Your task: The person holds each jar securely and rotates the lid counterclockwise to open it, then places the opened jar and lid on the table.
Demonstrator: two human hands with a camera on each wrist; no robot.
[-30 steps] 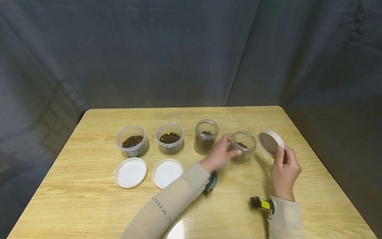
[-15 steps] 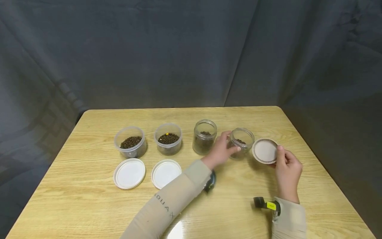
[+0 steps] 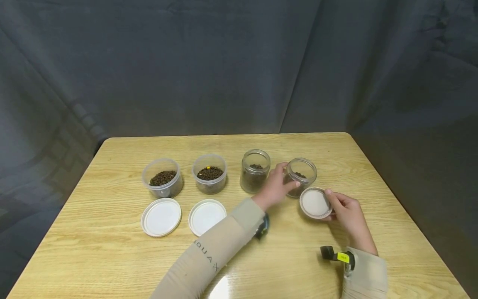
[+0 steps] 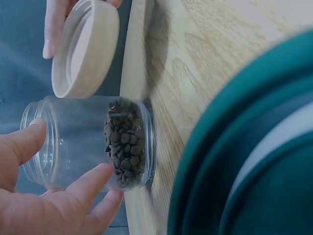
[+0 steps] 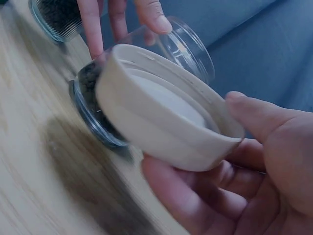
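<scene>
My left hand [image 3: 274, 189] holds a clear glass jar [image 3: 307, 167] standing upright on the table, thumb at its rim and fingers on its side. Brown pellets [image 4: 126, 142] fill the bottom part of that jar. In my right hand [image 3: 349, 214] is a round cream lid [image 3: 315, 203], pinched at its edge between thumb and fingers. Its hollow inside [image 5: 161, 95] faces up, tilted. The lid is just in front of the jar in the head view; whether they touch, I cannot tell.
Another open glass jar [image 3: 255, 174] with pellets stands left of my left hand. Two plastic tubs [image 3: 163, 189] of pellets stand further left, with white lids [image 3: 161, 217] lying before them. A teal round thing [image 4: 205, 161] looms close in the left wrist view.
My right hand has turned the lid so its hollow inside shows, and moved it left and nearer me, in front of the jar. The left hand stays on the jar, which has shifted slightly.
</scene>
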